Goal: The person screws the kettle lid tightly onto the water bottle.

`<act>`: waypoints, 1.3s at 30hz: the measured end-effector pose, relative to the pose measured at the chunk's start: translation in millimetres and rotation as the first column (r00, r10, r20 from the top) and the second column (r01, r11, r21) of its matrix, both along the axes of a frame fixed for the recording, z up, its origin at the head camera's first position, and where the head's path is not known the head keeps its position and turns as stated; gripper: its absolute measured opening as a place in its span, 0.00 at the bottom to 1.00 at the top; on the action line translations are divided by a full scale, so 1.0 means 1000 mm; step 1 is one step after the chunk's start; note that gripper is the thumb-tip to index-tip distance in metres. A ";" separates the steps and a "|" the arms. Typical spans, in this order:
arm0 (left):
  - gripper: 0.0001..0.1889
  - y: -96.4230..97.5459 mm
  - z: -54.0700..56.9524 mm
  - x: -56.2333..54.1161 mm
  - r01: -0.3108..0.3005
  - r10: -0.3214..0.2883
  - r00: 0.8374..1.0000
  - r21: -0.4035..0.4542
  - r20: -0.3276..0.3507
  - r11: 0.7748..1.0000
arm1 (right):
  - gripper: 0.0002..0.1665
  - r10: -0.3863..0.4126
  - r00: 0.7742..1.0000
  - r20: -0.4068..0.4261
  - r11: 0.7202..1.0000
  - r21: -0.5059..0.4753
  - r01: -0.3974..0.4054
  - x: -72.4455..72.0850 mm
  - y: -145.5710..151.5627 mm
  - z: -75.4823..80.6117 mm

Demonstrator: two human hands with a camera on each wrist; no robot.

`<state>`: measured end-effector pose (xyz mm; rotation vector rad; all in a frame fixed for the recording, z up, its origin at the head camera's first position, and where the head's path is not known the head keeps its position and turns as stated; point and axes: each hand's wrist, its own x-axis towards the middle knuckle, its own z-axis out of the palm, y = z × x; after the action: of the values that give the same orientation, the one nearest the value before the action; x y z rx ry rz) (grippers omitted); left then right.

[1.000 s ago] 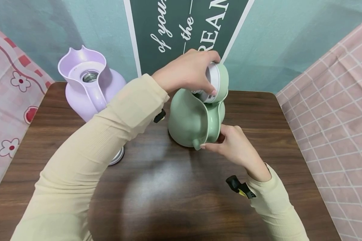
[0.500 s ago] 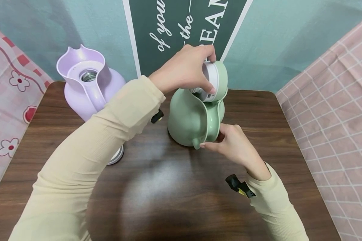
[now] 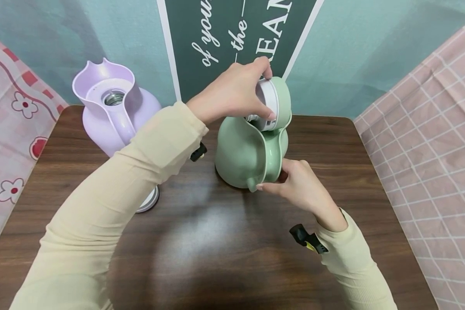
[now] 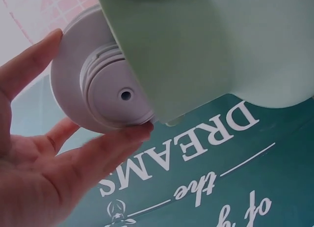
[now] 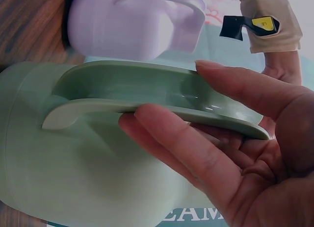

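A sage-green thermos jug stands on the wooden table, its handle toward me. My left hand holds the jug's round lid by its white part, thumb and fingers spread round the edge. The lid is tipped on its side at the jug's mouth. In the left wrist view, the lid's white underside shows a small central hole, partly covered by the jug's rim. My right hand grips the handle, thumb on one side and fingers curled under the other.
A lilac thermos jug with its mouth uncovered stands at the back left. A round silver-rimmed piece lies partly hidden under my left sleeve. Behind the table hangs a teal cloth with a dark green lettered panel.
My left hand and the lid have shifted slightly left. My right hand and the green jug have stayed almost in place.
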<state>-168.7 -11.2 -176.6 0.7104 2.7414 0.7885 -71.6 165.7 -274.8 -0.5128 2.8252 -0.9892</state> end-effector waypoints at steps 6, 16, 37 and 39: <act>0.36 0.001 0.001 -0.002 0.052 -0.052 0.998 -0.039 -0.016 0.998 | 0.11 -0.005 1.000 0.001 1.000 0.008 0.005 0.001 0.000 0.001; 0.37 0.006 0.006 -0.003 0.102 -0.106 0.994 -0.095 -0.040 0.990 | 0.11 -0.004 1.000 0.005 1.000 0.011 0.003 0.000 0.000 0.000; 0.33 0.007 0.006 -0.001 0.058 -0.059 0.998 -0.053 -0.030 0.997 | 0.12 0.003 1.000 0.005 1.000 0.014 -0.003 0.000 0.001 -0.001; 0.32 0.006 0.004 -0.001 0.054 -0.056 0.998 -0.038 -0.037 0.998 | 0.12 0.002 1.000 0.005 1.000 0.015 -0.002 0.000 0.001 -0.001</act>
<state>-170.1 -5.6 -172.2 0.7977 2.7498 0.7184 -72.1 166.6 -275.5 -0.5106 2.8254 -0.9676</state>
